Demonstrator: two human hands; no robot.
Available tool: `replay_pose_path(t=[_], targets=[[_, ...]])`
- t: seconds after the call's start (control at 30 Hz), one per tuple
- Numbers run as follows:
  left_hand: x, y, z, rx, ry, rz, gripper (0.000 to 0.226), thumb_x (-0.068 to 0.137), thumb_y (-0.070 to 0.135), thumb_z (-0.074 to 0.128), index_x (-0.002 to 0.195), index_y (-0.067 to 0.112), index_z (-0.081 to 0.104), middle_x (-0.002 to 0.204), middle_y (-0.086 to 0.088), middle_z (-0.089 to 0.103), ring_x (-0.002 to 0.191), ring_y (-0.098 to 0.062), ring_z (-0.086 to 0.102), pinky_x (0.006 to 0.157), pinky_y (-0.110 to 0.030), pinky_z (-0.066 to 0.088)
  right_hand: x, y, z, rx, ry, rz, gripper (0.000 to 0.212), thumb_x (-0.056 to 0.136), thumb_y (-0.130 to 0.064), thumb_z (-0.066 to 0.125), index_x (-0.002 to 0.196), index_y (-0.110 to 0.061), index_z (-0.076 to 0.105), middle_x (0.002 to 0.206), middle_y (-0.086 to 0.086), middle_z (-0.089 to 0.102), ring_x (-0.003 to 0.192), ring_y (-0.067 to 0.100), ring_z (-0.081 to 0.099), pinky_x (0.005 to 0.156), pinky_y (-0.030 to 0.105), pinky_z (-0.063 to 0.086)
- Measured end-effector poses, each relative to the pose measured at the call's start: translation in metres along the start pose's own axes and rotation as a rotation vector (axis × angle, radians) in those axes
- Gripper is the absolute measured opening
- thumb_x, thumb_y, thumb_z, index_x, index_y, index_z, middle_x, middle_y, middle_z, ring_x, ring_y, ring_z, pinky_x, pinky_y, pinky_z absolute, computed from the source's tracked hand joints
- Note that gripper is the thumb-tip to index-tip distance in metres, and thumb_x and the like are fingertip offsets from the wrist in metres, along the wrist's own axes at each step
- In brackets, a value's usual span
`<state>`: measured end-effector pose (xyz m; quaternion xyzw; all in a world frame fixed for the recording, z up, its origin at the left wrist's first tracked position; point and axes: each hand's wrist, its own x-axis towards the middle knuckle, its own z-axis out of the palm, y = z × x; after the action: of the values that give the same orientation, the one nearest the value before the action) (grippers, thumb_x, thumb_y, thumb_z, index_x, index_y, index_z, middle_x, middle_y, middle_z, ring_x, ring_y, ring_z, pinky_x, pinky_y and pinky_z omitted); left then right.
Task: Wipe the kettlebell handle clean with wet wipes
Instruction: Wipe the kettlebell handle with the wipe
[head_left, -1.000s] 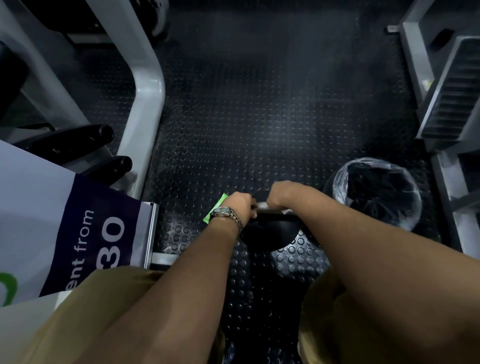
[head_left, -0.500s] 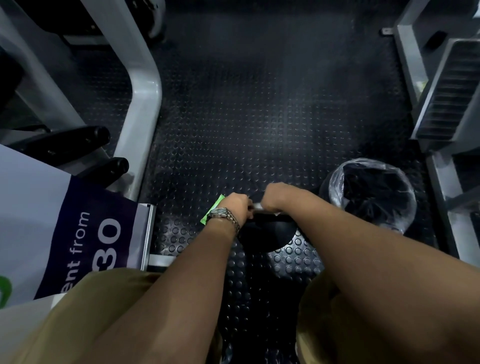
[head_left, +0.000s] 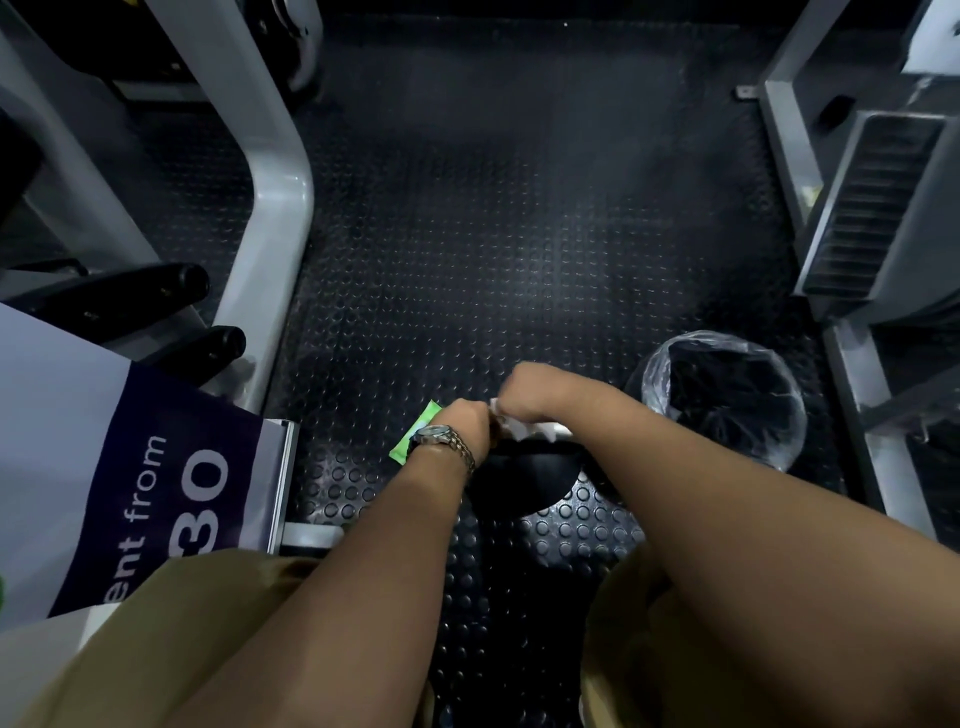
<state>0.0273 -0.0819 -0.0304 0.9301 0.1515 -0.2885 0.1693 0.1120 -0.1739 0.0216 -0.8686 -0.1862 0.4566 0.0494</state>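
We look down at the black kettlebell (head_left: 530, 480), which sits on the studded floor mat (head_left: 467, 260) between our knees. Just above its handle (head_left: 563, 431), our right hand (head_left: 524, 387) is curled tight around a white wipe (head_left: 511, 425). Our left hand (head_left: 467, 421), with a wristwatch (head_left: 441, 439), meets the wipe, but we cannot tell whether it grips anything. A green wipe packet (head_left: 413, 441) lies just left of the kettlebell, and a lined bin (head_left: 722, 395) stands to its right.
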Motion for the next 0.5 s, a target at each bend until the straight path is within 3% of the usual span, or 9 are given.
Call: replay_pose_path(t=[0.1, 0.2, 0.27, 0.33, 0.4, 0.5], targets=[[-0.002, 0.000, -0.001, 0.015, -0.002, -0.017, 0.028, 0.099, 0.018, 0.058, 0.124, 0.012, 0.068, 0.122, -0.012, 0.071, 0.112, -0.030, 0.068, 0.090, -0.035, 0.054, -0.006, -0.001, -0.007, 0.437, 0.128, -0.005, 0.014, 0.088, -0.017, 0.058, 0.082, -0.010, 0.069, 0.078, 0.006, 0.067, 0.068, 0.022, 0.057, 0.062, 0.029, 0.045], [-0.002, -0.004, -0.001, -0.017, 0.016, 0.014, 0.032, 0.096, 0.019, 0.066, 0.127, 0.014, 0.068, 0.124, -0.011, 0.070, 0.116, -0.029, 0.066, 0.095, -0.033, 0.052, -0.013, 0.018, -0.003, 0.821, 0.190, 0.106, 0.013, 0.082, -0.018, 0.060, 0.084, -0.007, 0.068, 0.077, 0.013, 0.071, 0.064, 0.028, 0.066, 0.062, 0.033, 0.054], [-0.002, -0.006, -0.002, -0.010, 0.025, 0.040, 0.031, 0.097, 0.020, 0.065, 0.127, 0.016, 0.069, 0.121, -0.011, 0.071, 0.114, -0.029, 0.066, 0.094, -0.032, 0.052, -0.020, 0.032, 0.005, 0.948, 0.119, 0.200, 0.007, 0.081, -0.014, 0.058, 0.081, -0.008, 0.061, 0.062, 0.008, 0.059, 0.051, 0.023, 0.054, 0.052, 0.028, 0.045], [-0.002, -0.005, -0.004, -0.011, 0.012, 0.040, 0.032, 0.098, 0.024, 0.065, 0.129, 0.018, 0.069, 0.119, -0.010, 0.072, 0.111, -0.027, 0.067, 0.092, -0.030, 0.052, -0.023, 0.045, 0.016, 0.981, -0.022, 0.272, 0.003, 0.080, -0.012, 0.056, 0.079, -0.010, 0.053, 0.060, 0.003, 0.047, 0.048, 0.018, 0.041, 0.051, 0.026, 0.034], [-0.002, -0.006, -0.004, -0.006, -0.005, 0.041, 0.033, 0.098, 0.028, 0.065, 0.129, 0.019, 0.068, 0.117, -0.009, 0.071, 0.109, -0.026, 0.067, 0.090, -0.030, 0.052, -0.025, 0.058, 0.028, 0.966, -0.130, 0.333, 0.013, 0.079, -0.013, 0.056, 0.090, -0.008, 0.053, 0.070, 0.003, 0.052, 0.053, 0.017, 0.046, 0.050, 0.026, 0.038], [-0.001, -0.005, -0.005, -0.001, -0.021, 0.039, 0.035, 0.100, 0.030, 0.064, 0.133, 0.018, 0.065, 0.121, -0.009, 0.070, 0.113, -0.027, 0.066, 0.094, -0.031, 0.052, -0.023, 0.072, 0.055, 1.165, -0.148, 0.410, 0.023, 0.095, -0.008, 0.048, 0.115, 0.002, 0.051, 0.104, 0.022, 0.070, 0.076, 0.035, 0.071, 0.067, 0.044, 0.061]])
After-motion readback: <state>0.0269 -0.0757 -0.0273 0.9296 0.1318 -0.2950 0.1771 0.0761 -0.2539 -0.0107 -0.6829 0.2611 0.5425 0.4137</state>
